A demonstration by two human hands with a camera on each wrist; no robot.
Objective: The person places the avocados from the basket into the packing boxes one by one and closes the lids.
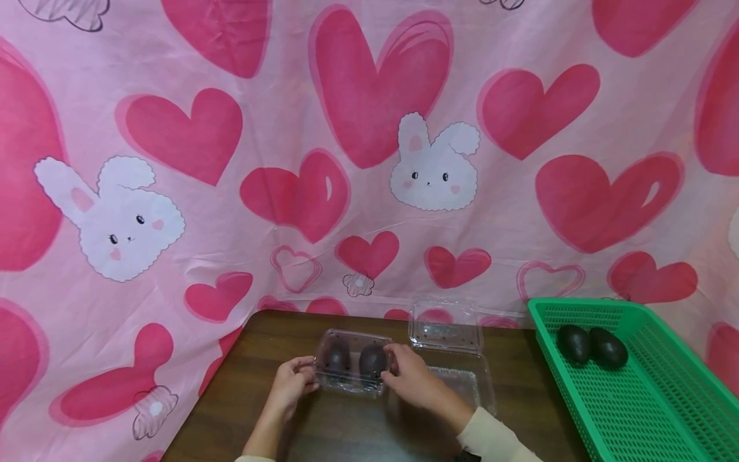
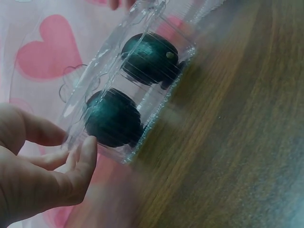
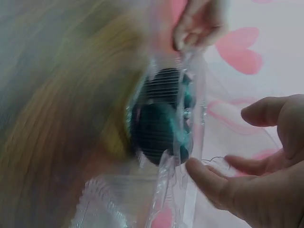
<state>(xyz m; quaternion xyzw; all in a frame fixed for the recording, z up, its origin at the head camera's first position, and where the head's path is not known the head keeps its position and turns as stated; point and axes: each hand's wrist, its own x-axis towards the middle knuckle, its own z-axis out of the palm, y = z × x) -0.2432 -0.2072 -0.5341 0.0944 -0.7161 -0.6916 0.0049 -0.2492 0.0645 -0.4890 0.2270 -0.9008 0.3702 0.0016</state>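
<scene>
A clear plastic clamshell box (image 1: 353, 383) with its lid folded over holds two dark avocados (image 1: 337, 357) side by side. At the box's left end, my left hand (image 1: 290, 385) pinches the rim between thumb and fingers, as the left wrist view shows. My right hand (image 1: 417, 378) is at the opposite end. In the right wrist view, the fingertips (image 3: 195, 166) of that hand reach the box's edge while the thumb stands well apart. Seen from the left wrist, one avocado (image 2: 149, 57) shows a pale stem spot.
Behind my right hand lies a second clear clamshell (image 1: 487, 378), unfolded, its lid raised against the patterned cloth. To the right, a green plastic basket (image 1: 652, 391) holds two more dark avocados (image 1: 608, 348). The brown wooden table (image 1: 323, 430) ends at the pink cloth backdrop (image 1: 358, 212).
</scene>
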